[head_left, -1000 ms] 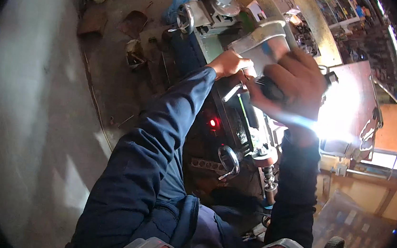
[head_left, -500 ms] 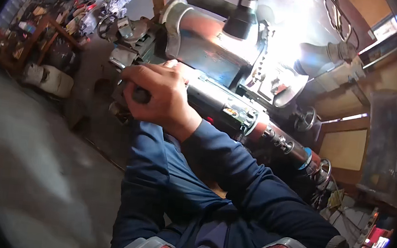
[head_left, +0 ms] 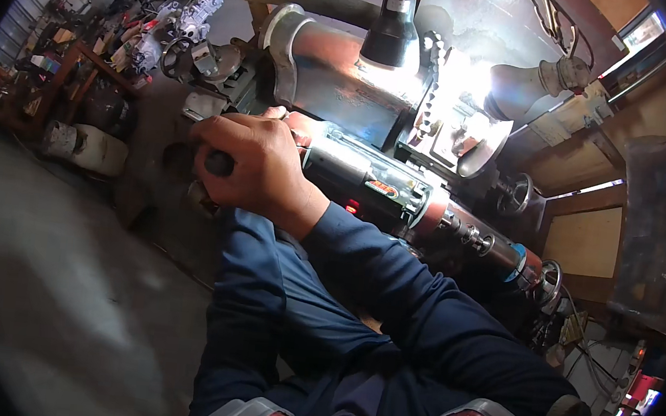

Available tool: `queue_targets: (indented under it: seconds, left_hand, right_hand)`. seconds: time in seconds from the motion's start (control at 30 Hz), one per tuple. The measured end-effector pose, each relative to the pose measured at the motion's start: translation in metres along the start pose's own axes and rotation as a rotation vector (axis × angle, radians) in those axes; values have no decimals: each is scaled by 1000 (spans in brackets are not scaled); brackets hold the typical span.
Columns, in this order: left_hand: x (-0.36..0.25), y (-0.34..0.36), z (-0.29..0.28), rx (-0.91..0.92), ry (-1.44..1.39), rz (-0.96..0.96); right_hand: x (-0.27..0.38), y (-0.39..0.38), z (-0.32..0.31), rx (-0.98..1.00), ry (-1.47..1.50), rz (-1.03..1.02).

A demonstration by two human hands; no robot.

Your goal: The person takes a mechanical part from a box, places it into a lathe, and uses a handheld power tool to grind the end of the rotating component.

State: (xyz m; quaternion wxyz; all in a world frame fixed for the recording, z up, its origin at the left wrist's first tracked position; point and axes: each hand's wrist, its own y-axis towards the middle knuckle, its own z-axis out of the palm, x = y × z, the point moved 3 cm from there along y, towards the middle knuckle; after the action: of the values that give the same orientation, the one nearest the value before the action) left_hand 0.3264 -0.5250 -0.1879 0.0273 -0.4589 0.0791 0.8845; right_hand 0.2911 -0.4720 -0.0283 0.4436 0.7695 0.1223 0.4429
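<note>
Right hand (head_left: 261, 161) is a proper closed fist just left of centre frame, fingers curled round a dark handle (head_left: 218, 163), and pretty much all I can see of that handle is its round end poking out on the left side of the fist, so it's sitting inside the grip, not beside it. Can't tell you what the left hand is doing, I can't make it out from here, though a dark blue sleeve (head_left: 245, 332) comes up from the bottom of the frame, left of middle. Just right of the fist, near the middle of the frame, there's a shiny metal cylinder (head_left: 337, 160) on the machine, slanting down to the right into a reddish collar (head_left: 431, 211) and then a shaft (head_left: 467, 235) with bright couplings. Small red light (head_left: 352, 207) glowing right below the cylinder. Above the fist, top centre, a big curved metal housing (head_left: 339, 56) with worn reddish patches, and a black lamp (head_left: 394, 37) blasting light down next to it. One handwheel (head_left: 517, 195) right of centre, well apart from the hand, and a grubby white canister (head_left: 102, 151) on the floor (head_left: 49, 245) over at the left.
</note>
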Motion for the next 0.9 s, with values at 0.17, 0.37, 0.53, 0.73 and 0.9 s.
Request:
queue_targets:
  seconds: [0.17,0.37,0.53,0.73,0.9]
  left_hand:
    - [-19,-5,-2,-30,-11,48]
    - [-17,-2,9,-29,-60,75]
    - [-19,7,23,-9,-131,161]
    - [-21,98,-51,-270,16,-299]
    - [6,109,-43,-193,112,-354]
  right_hand:
    - [14,0,2,-37,-7,-4]
    - [7,1,0,38,-5,3]
    - [6,-1,-4,-26,-6,22]
    - [62,-11,-20,203,106,-118]
    - [102,-59,-90,645,63,123]
